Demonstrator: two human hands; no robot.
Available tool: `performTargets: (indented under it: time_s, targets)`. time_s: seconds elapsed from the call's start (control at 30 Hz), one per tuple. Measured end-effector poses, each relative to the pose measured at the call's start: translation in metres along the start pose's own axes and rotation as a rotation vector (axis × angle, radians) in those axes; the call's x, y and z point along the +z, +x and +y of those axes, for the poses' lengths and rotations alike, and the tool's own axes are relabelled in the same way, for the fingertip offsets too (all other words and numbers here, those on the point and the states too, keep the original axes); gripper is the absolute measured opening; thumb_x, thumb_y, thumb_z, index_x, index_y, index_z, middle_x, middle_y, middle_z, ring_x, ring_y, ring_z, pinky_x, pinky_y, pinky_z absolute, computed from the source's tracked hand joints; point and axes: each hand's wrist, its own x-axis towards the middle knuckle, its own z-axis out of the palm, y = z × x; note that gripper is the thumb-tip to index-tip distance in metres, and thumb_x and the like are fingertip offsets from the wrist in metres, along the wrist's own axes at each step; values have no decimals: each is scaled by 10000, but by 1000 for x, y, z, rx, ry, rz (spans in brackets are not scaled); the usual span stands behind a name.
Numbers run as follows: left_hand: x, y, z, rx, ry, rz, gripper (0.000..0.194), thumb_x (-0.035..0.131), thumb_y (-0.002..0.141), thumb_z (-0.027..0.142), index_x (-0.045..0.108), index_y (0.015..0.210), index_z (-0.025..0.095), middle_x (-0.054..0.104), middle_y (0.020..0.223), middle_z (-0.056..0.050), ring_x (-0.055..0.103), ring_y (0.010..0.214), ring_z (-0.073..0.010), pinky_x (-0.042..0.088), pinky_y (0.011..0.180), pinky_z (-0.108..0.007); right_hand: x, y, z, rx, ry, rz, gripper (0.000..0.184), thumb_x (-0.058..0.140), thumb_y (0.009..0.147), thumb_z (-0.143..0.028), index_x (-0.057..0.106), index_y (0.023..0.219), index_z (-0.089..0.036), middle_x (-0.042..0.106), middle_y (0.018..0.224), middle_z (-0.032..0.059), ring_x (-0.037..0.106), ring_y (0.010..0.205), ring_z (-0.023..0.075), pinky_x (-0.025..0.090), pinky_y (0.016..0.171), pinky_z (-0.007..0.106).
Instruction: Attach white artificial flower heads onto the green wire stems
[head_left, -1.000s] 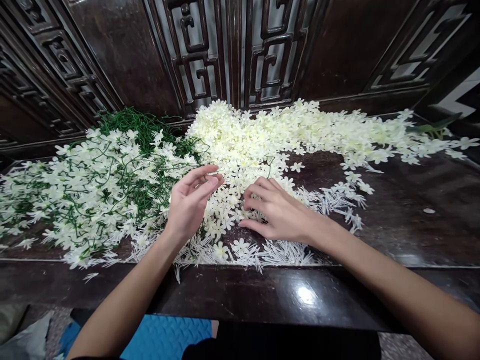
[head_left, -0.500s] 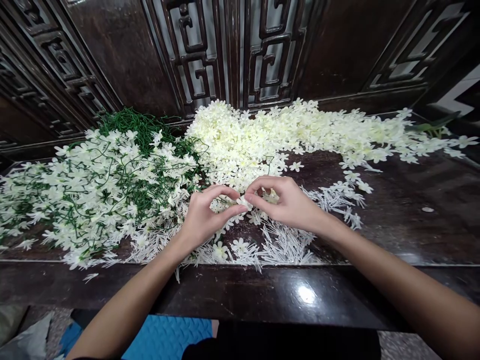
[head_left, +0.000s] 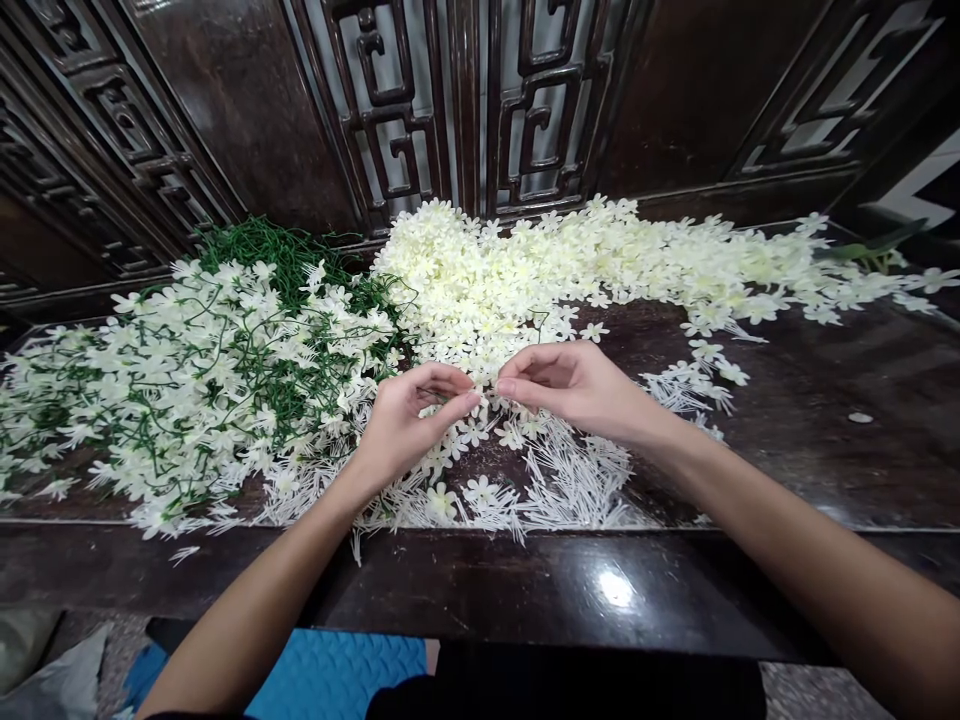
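Observation:
My left hand [head_left: 409, 420] and my right hand [head_left: 574, 385] meet fingertip to fingertip just above the dark wooden table [head_left: 795, 470]. Between the pinched fingers sits a small white artificial flower [head_left: 486, 392], mostly hidden by them. Right behind the hands lies a big heap of loose white flowers [head_left: 570, 265]. Under and in front of the hands are scattered small white plastic stamen pieces [head_left: 570, 485]. To the left spreads a pile of green stems with white flowers on them [head_left: 202, 370].
A carved dark wooden panel [head_left: 450, 100] stands along the table's back edge. The table's glossy front edge [head_left: 525, 585] runs below the hands. A blue mat [head_left: 330, 680] lies on the floor beneath. A single white petal [head_left: 860, 418] rests at the right.
One second ago the hands were apart, the right one flat on the flowers. They came together, pinched a flower between them and rose slightly off the table.

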Motion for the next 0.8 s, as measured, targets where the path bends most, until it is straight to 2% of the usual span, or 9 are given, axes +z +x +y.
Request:
performTargets:
  time_s: [0.13,0.3,0.4,0.53,0.67,0.8]
  targets:
    - [-1,2,1,-47,-15,14,88,689,777,219,691,862,195,706,841,-42,656,746,-154,563,707,-302,-2,1,-1,-46,-50,46,176,699,777,-359,681,781,-184,661,850,45,590,752,160,505,698,371]
    - [-1,3,-1,-34,-30,65,54,668,794,192,689,841,207,695,863,-35,642,783,-149,565,727,-301,0,-2,-3,-72,20,78,129,684,798,-309,671,829,-184,650,748,21,567,620,120,495,553,296]
    - [-3,3,-1,-59,-74,81,44,666,804,211,678,846,214,689,871,-38,653,792,-155,572,750,-318,4,-4,-7,-97,61,82,87,690,794,-262,685,829,-183,678,740,21,611,621,114,535,576,283]
    - [-3,2,-2,-117,-151,27,64,671,811,241,678,869,214,690,828,-34,663,715,-138,582,704,-295,9,-5,-11,-119,68,110,78,722,762,-215,698,827,-179,707,748,23,650,620,114,570,579,268]
    - [0,2,-2,-120,-205,12,88,697,790,234,678,875,221,694,806,-19,671,710,-127,584,711,-280,12,-6,-10,-142,55,139,84,738,745,-220,699,811,-186,715,746,21,668,634,126,594,600,282]
    - [0,2,0,-133,-215,15,54,692,786,227,678,837,216,703,780,-26,685,707,-146,597,714,-312,15,-6,-9,-154,9,194,70,735,742,-244,709,789,-199,718,744,27,675,653,149,596,600,314]
